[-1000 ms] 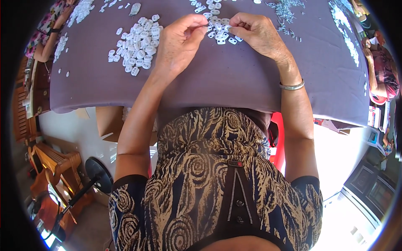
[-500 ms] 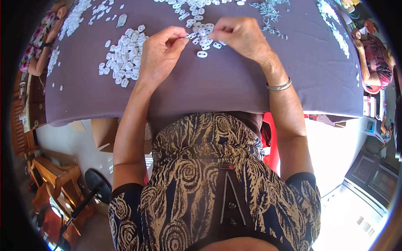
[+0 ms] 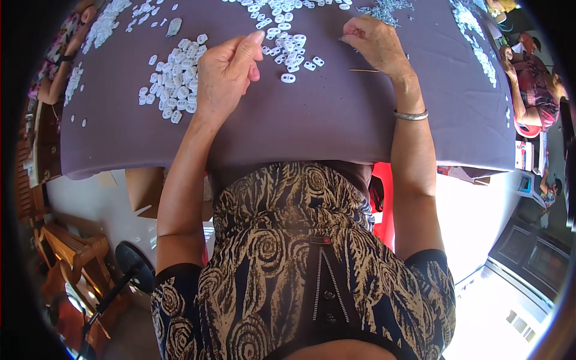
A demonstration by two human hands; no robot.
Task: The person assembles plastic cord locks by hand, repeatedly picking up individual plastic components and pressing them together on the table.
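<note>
My left hand [image 3: 227,75] is closed, thumb over the curled fingers. Whatever it may hold is hidden. Beside it on the left lies a heap of small white oval plastic pieces [image 3: 180,78]. To its right sits a looser cluster of white two-holed oval pieces [image 3: 292,49], with one single piece [image 3: 288,78] nearer to me. My right hand [image 3: 375,45] hovers right of that cluster, thumb and fingers pinched together. A tiny thing shows at their tips, too small to name. Just beyond this hand is a pile of small silvery metal pins or screws [image 3: 387,11].
A thin brown stick [image 3: 364,70] lies on the purple-grey tablecloth [image 3: 312,120] below my right hand. More white pieces [image 3: 105,27] spread at far left and along the right edge [image 3: 477,45]. A person [image 3: 63,48] sits at the left, another person [image 3: 531,84] at the right.
My right hand has moved right, away from the cluster, uncovering the brown stick. My left hand has drawn back slightly from the cluster and turned, its fingers curling in.
</note>
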